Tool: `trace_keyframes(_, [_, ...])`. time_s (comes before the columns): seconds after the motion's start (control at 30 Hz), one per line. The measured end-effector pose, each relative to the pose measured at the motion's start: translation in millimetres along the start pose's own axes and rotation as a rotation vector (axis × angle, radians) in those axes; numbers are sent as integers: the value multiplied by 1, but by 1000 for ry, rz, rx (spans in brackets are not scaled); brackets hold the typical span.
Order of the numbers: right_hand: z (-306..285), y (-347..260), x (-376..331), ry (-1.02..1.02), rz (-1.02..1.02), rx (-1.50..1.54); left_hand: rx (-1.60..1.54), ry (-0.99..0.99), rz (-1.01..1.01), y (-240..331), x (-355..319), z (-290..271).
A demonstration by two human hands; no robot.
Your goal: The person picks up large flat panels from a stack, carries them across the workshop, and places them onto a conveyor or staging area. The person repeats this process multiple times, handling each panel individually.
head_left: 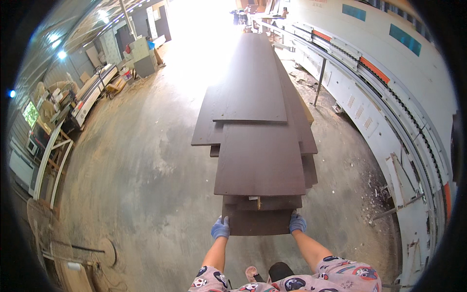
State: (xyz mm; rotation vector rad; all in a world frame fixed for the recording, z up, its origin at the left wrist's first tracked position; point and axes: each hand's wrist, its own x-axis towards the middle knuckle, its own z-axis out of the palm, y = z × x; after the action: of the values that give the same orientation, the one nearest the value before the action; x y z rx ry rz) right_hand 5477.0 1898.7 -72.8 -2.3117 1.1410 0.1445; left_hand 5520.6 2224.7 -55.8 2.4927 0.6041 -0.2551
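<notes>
Clasping a flat, dark-brown rectangular board [259,225] by opposite edges: both blue fabric-gloved hands [220,228] [297,222], fingers partly curled.

A grey concrete floor [141,180] spreads out beneath white glare at 12 o'clock. A long white machine [389,112] curves from 1 to 4 o'clock, with teal windows [405,40] and an orange strip [374,69] at 2. Pale debris [372,192] litters the ground between 3 and 4. A round plate [107,251] lies near 8, a white frame [44,168] stands at 9, ceiling lamps [62,55] shine at 10, and a greenish cabinet [142,52] sits between 10 and 11.
</notes>
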Motion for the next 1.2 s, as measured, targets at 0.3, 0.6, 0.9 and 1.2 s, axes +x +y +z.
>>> trace_keyframes(0.3, [48,-189,140,-70,1,90,12,52,77,97,225,-24])
trace_keyframes(0.6, [76,-371,274,-86,31,101,-31,24,58,205,435,-42])
trace_keyframes(0.9, [108,-524,415,-43,20,98,-3,0,98,308,630,-48])
trace_keyframes(1.2, [134,-638,537,26,-12,-27,76,-153,77,409,766,-65])
